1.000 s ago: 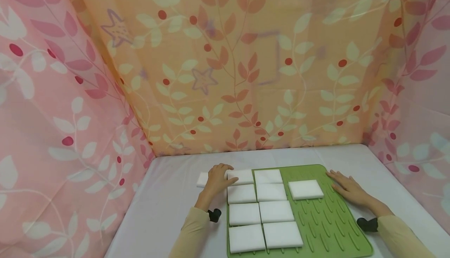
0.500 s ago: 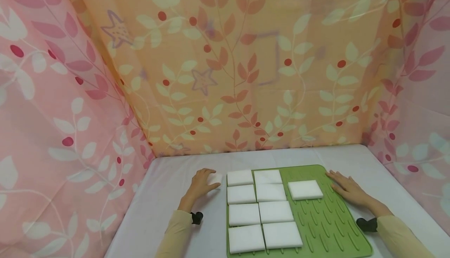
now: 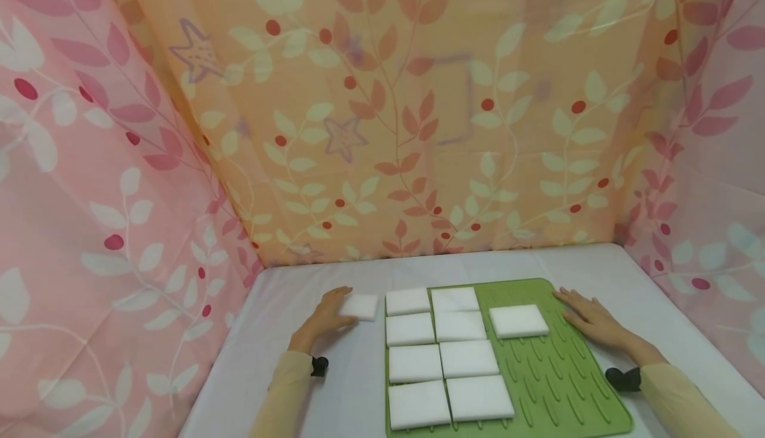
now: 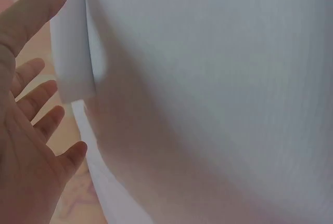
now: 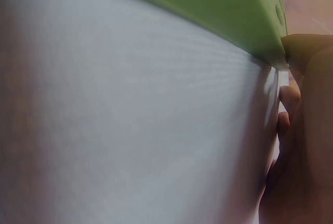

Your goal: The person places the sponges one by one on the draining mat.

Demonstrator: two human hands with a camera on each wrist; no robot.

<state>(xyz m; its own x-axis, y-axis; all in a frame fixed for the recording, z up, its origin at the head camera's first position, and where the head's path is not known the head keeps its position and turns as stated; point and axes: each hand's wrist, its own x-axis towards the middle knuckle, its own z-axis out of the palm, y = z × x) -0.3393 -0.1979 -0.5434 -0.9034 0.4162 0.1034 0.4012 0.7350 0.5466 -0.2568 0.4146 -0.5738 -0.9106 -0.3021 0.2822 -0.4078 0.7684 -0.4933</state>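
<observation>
White rectangular sponges lie on a green ribbed mat [image 3: 562, 371]. They form two columns at its left, with one front sponge [image 3: 420, 405] at the near left corner. Another single sponge [image 3: 518, 321] sits apart toward the mat's right side. Off the mat's left edge, a loose sponge [image 3: 360, 306] lies on the white table. My left hand [image 3: 325, 313] is at that sponge's left end, thumb and fingers spread on either side. In the left wrist view, the thumb overlaps the sponge [image 4: 73, 52]. My right hand [image 3: 592, 318] rests along the mat's upper right edge, fingers extended.
The white-covered table [image 3: 472, 262] extends beyond the mat on both sides. Floral curtains [image 3: 382, 126] stand behind it and at left and right. A black wrist camera [image 3: 623, 379] sits on the right wrist, another [image 3: 319, 365] on the left.
My left hand has moved left, from over the mat's top left sponge to the end of the loose sponge, which now shows more fully. My right hand has stayed in place.
</observation>
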